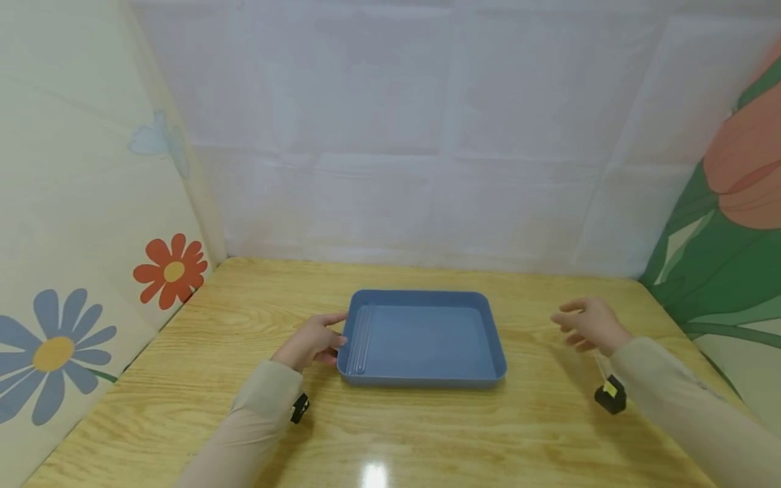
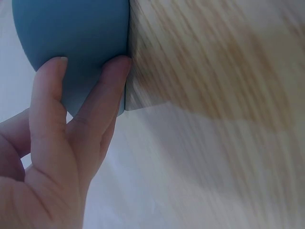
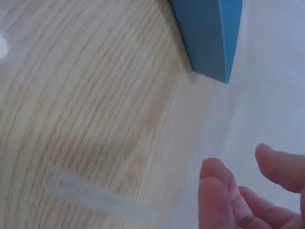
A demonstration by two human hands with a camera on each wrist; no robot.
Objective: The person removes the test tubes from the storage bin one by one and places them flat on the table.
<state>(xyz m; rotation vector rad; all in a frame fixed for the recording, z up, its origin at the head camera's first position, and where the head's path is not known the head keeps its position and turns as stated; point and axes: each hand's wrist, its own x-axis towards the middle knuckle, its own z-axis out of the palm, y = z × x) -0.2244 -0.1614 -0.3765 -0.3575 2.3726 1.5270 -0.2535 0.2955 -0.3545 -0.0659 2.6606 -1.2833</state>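
A shallow blue rectangular tray [image 1: 427,339] lies flat on the wooden table, with parallel raised ridges near its left end. My left hand [image 1: 314,339] is at the tray's left side, palm toward it. Its fingertips touch the outside of that end wall in the left wrist view, where the hand [image 2: 62,133] shows slightly bent fingers against the blue surface. Off to the right of the tray hovers my right hand [image 1: 588,324], apart from it and holding nothing. Its fingers [image 3: 214,200] are loosely bent, with the thumb spread away.
The wooden table [image 1: 256,291] meets a white cloth backdrop [image 1: 396,135] behind, with flower-printed panels on both sides. Dark small devices [image 1: 611,395] hang under the wrists. A pale translucent strip [image 3: 95,195] appears in the right wrist view; cannot tell what it is.
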